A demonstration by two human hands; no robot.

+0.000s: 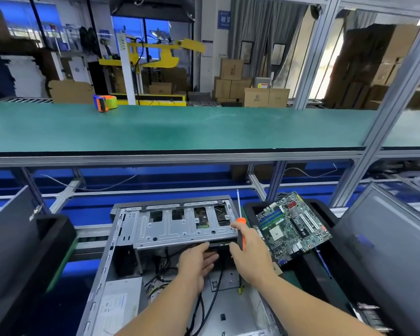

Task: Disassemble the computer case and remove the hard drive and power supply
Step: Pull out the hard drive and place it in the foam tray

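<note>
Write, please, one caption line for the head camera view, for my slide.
Left hand reaches under the drive cage of the open computer case; right hand holds an orange-handled screwdriver.

One open computer case [121,263], one motherboard [292,227], one screwdriver [240,226], one tape dispenser [104,102], two hands: left [197,265], right [249,248].

Open computer case [121,275] at centre, drive cage [180,226] across its far end and power supply [121,304] in its near-left corner; motherboard [292,226] to the right; tape dispenser [104,102] on the shelf [204,127] behind.
</note>
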